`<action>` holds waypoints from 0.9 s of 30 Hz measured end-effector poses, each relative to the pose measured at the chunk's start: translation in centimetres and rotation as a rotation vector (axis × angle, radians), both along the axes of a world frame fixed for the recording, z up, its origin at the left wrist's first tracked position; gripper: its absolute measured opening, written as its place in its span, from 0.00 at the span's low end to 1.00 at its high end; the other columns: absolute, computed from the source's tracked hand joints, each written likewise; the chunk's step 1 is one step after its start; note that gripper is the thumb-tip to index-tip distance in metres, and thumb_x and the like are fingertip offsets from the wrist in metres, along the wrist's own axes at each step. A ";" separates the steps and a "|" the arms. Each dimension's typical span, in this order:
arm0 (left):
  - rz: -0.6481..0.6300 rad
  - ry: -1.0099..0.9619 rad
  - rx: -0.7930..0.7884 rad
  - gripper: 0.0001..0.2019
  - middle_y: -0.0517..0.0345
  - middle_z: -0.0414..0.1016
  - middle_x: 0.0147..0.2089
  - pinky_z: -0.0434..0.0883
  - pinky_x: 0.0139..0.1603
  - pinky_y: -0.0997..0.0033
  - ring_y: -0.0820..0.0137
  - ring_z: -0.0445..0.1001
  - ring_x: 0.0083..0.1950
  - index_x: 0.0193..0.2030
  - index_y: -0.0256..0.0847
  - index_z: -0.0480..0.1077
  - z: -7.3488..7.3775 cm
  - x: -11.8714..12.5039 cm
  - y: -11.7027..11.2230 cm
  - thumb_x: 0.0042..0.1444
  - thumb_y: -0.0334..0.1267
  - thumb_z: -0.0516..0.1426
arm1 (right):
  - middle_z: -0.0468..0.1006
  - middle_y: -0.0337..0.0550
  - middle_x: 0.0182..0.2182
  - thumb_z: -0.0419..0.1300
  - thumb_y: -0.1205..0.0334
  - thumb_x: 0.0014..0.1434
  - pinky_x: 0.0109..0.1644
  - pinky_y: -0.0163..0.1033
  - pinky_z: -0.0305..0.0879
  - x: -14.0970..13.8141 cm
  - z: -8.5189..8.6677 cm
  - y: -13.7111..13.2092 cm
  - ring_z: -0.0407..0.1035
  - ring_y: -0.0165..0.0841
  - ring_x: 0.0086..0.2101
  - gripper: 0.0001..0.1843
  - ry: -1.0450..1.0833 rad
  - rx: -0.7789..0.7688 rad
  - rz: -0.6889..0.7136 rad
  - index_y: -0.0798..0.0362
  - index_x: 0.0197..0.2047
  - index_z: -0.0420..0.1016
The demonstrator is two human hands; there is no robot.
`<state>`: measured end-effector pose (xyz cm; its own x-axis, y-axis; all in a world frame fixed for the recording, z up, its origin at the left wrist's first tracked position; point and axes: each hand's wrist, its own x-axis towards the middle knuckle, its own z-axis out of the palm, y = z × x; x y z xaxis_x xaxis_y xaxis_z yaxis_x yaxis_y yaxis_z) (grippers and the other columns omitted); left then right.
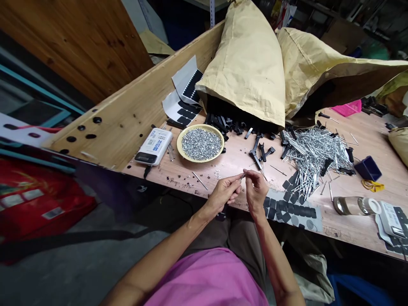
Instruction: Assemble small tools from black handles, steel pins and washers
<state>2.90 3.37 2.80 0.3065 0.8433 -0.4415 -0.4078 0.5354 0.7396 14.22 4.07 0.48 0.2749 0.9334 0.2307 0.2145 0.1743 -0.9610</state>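
Pinching a small metal piece (242, 175) at lower centre of the frame, both hands meet just above the front edge of the plywood surface (178, 187). The left hand (223, 193) has its grip closed on the piece between thumb and forefinger. The right hand (255, 191) has its grip narrowed to a tight pinch at the same spot, though the piece is too tiny to tell exactly what it is. Just beyond the fingers lie loose washers (217, 173), and left of centre sits a shallow bowl of small nuts (200, 143). To the right, a heap of metal rods (314, 157) spreads toward a sheet of black pads (293, 208), with black plastic parts (255, 146) scattered between them. 2 tan sacks (245, 55) slump at the top of the frame. The main risk seems to be the piece squeezing out of so fine a pinch and falling past the edge. A careless reach rightward could also set the loosely piled rods sliding over the pads.
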 end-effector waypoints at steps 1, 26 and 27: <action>-0.001 0.003 -0.001 0.32 0.70 0.60 0.21 0.43 0.14 0.81 0.86 0.49 0.15 0.56 0.37 0.71 0.0 0.0 0.0 0.43 0.48 0.64 | 0.80 0.42 0.34 0.59 0.55 0.56 0.45 0.42 0.72 0.1 -0.2 -0.1 0.75 0.34 0.38 0.07 -0.032 0.008 0.003 0.49 0.34 0.71; -0.317 -0.018 0.125 0.26 0.70 0.62 0.19 0.45 0.14 0.81 0.86 0.48 0.13 0.48 0.36 0.74 0.6 -1.9 0.7 0.44 0.51 0.64 | 0.79 0.39 0.28 0.64 0.48 0.53 0.39 0.40 0.71 4.5 4.5 0.6 0.74 0.32 0.30 0.13 0.041 -0.151 0.474 0.48 0.33 0.81; -0.315 -0.006 0.134 0.26 0.70 0.62 0.19 0.45 0.14 0.81 0.86 0.48 0.13 0.48 0.36 0.74 0.5 -1.8 0.7 0.45 0.51 0.64 | 0.79 0.39 0.28 0.64 0.47 0.52 0.38 0.40 0.71 4.5 4.5 0.6 0.74 0.32 0.29 0.13 0.060 -0.172 0.478 0.48 0.32 0.81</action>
